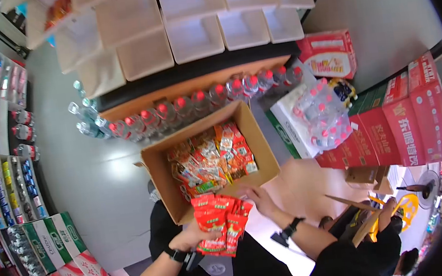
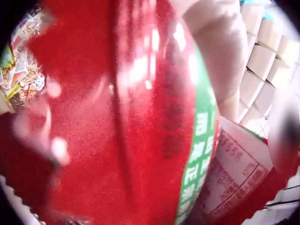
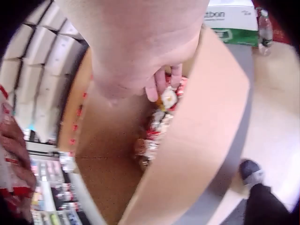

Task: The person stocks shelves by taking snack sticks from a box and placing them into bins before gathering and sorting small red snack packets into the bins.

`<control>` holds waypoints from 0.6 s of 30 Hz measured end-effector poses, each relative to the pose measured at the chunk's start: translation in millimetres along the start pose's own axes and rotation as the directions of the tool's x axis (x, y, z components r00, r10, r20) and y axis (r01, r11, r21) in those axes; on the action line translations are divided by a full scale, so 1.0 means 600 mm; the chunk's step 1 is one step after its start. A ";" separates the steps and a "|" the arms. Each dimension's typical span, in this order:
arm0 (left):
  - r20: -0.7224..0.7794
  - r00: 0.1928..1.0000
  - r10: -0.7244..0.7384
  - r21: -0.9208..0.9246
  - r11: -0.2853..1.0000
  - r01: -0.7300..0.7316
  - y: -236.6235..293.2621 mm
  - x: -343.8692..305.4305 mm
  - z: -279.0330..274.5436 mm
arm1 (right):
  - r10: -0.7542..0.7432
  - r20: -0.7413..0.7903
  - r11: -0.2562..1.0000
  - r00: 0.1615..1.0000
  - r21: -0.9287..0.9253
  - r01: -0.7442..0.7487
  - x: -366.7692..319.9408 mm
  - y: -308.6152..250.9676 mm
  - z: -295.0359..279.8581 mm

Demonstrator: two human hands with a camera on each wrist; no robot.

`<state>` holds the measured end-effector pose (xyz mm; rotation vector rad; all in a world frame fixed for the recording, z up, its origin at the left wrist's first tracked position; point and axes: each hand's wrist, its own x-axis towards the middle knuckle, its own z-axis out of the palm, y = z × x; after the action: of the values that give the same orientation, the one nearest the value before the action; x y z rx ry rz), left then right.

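Observation:
Several red packets [image 1: 222, 218] are held in a bunch by the left hand [image 1: 192, 236], just below the near edge of a cardboard box [image 1: 163, 185]. One red packet [image 2: 131, 112] fills most of the left wrist view and hides much of what lies behind it. Beside the box's near right corner is the right hand [image 1: 262, 202]; in the right wrist view this hand [image 3: 140, 61] reaches over the box wall [image 3: 201, 126], its fingers loosely bent and nothing seen in them. Mixed small snack packets [image 1: 206, 156] lie inside the box.
A row of red-capped bottles [image 1: 181, 107] stands behind the box, below tiered white bins [image 1: 195, 39]. To the right are wrapped bottles [image 1: 323, 114] on a white carton and stacked red cartons [image 1: 406, 120]. Shelves of goods line the left; another person is at lower right.

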<state>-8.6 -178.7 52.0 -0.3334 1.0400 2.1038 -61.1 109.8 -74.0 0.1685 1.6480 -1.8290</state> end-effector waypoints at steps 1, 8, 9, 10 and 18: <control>-0.011 1.000 -0.001 -0.047 0.999 0.001 0.000 -0.033 0.017 | 0.026 0.090 0.988 0.996 0.149 -0.039 -0.039 -0.027 0.025; -0.224 0.967 0.122 -0.087 0.986 -0.145 0.041 -0.206 0.175 | -0.036 0.335 0.830 0.941 0.534 -0.159 -0.280 -0.215 0.208; -0.224 0.964 0.143 -0.078 0.983 -0.164 0.048 -0.227 0.208 | -0.050 0.345 0.837 0.937 0.526 -0.149 -0.301 -0.226 0.217; -0.243 0.952 0.185 -0.027 0.980 -0.197 0.063 -0.237 0.238 | -0.033 0.311 0.907 0.950 0.408 -0.102 -0.311 -0.247 0.223; -0.302 0.893 0.334 0.112 0.943 -0.315 0.093 -0.283 0.395 | -0.130 0.437 0.962 0.890 0.272 0.007 -0.398 -0.388 0.219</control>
<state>88.7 -105.9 322.7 -0.5111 1.4284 2.3597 39.7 76.3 268.3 -0.1965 1.0971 -1.9551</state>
